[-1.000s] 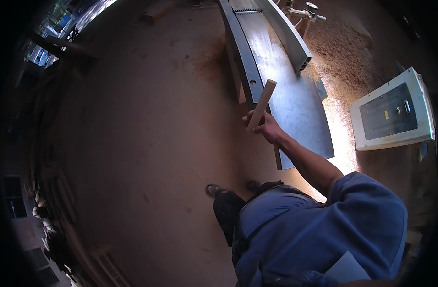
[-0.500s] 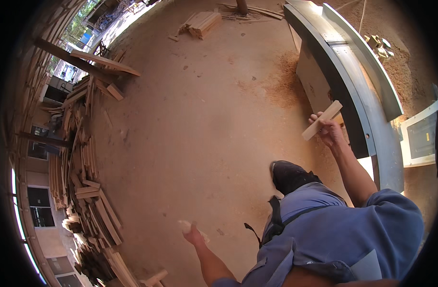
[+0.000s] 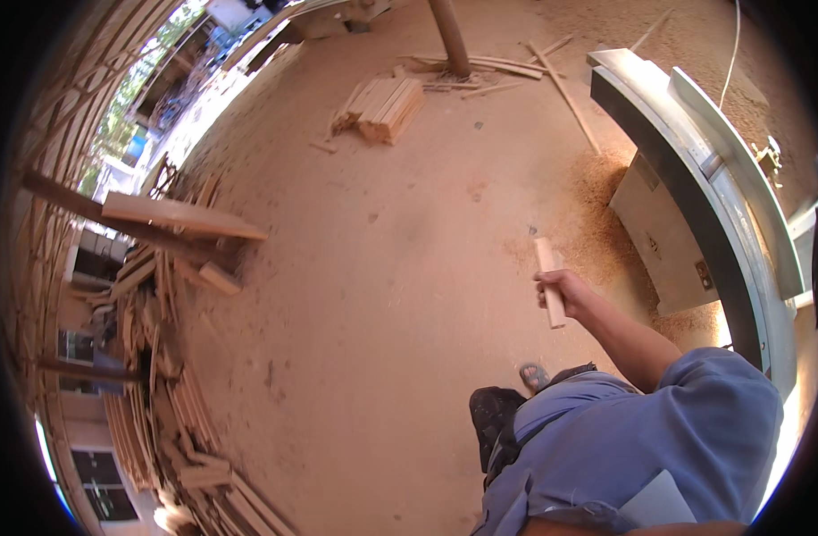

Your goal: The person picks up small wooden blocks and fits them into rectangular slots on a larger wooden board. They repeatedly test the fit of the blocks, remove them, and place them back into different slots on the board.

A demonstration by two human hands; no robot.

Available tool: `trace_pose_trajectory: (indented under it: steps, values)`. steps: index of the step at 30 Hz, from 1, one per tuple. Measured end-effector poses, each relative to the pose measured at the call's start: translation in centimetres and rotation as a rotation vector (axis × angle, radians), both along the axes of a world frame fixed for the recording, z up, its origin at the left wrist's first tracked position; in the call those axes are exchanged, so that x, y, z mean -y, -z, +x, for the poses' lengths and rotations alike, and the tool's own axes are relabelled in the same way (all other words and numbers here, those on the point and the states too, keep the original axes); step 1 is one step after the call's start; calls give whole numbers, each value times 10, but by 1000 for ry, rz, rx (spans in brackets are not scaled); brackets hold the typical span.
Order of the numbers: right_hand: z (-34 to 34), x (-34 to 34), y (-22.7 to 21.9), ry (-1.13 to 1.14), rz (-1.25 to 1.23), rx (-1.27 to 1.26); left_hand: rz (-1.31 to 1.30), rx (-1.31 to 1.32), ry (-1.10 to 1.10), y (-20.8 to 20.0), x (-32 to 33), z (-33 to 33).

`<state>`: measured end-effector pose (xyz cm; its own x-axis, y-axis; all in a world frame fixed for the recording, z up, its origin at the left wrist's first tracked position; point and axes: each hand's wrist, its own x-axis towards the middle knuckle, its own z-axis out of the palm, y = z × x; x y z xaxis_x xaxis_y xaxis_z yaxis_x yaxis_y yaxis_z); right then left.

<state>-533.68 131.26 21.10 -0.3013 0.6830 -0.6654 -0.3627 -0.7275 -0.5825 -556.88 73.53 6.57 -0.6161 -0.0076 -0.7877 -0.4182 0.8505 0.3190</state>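
My right hand [image 3: 565,291] is closed around a short, pale wooden block [image 3: 550,277], gripping it near its middle. The block points away from me, its far end sticking out past my fingers and its near end below them. Hand and block are over the dusty floor, left of the long metal-topped woodworking machine [image 3: 713,192] and apart from it. My left hand is out of sight.
A stack of wooden pieces [image 3: 382,109] lies on the floor ahead, near a post [image 3: 449,40]. Heaped planks [image 3: 172,384] line the left side, beside a leaning beam [image 3: 177,214]. Sawdust [image 3: 619,201] is spread by the machine's base.
My right hand has moved left, away from the machine, with the wooden block still held and turned more upright in the picture. My left hand has dropped out of view. The whole view has shifted.
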Motion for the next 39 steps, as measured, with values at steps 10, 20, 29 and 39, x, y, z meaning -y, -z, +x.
trace_pose_trajectory:
  steps: [10, 20, 29, 39]
  values:
    - [-127, -189, 183, -157, -64, 1072, 50, -42, 109, 29, -347, -376]
    - [-265, -195, 288, -1181, 321, 1013, 453, -631, 236, -151, -830, -918]
    - [-787, -794, 183, -669, 435, 1096, -100, -69, 569, -2, -884, -1016]
    - [-1173, -1178, 124, -514, 775, 1152, -178, 58, 265, 31, -1158, -1204]
